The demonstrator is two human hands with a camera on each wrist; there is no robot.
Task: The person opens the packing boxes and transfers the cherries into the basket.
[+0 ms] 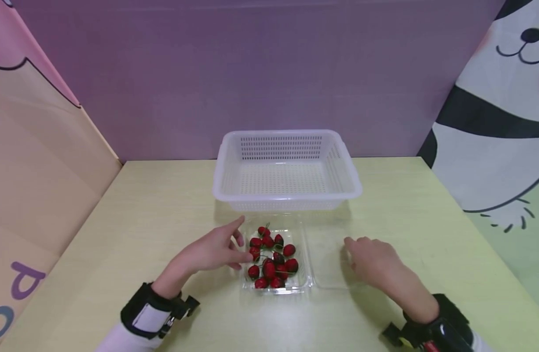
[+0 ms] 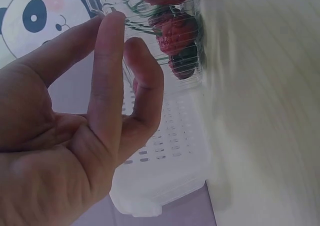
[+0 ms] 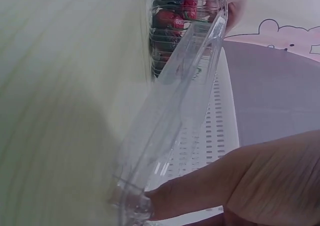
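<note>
A clear plastic clamshell box (image 1: 305, 264) lies unfolded on the table, its tray on the left and its lid (image 1: 324, 264) on the right. Several dark red cherries (image 1: 269, 269) with green stems sit in the tray. My left hand (image 1: 214, 249) is at the tray's left side; its thumb reaches over the rim and a fingertip meets the outer wall in the left wrist view. Its index finger points out straight. At the lid's outer edge, my right hand (image 1: 377, 261) grips the plastic, with the thumb (image 3: 190, 196) on the lid; its other fingers are mostly hidden.
Behind the box stands a white perforated basket (image 1: 225, 193) with nothing visible inside. The pale wooden table (image 1: 133, 215) meets a purple backdrop (image 1: 269, 68). Printed panels with cartoon figures flank both sides.
</note>
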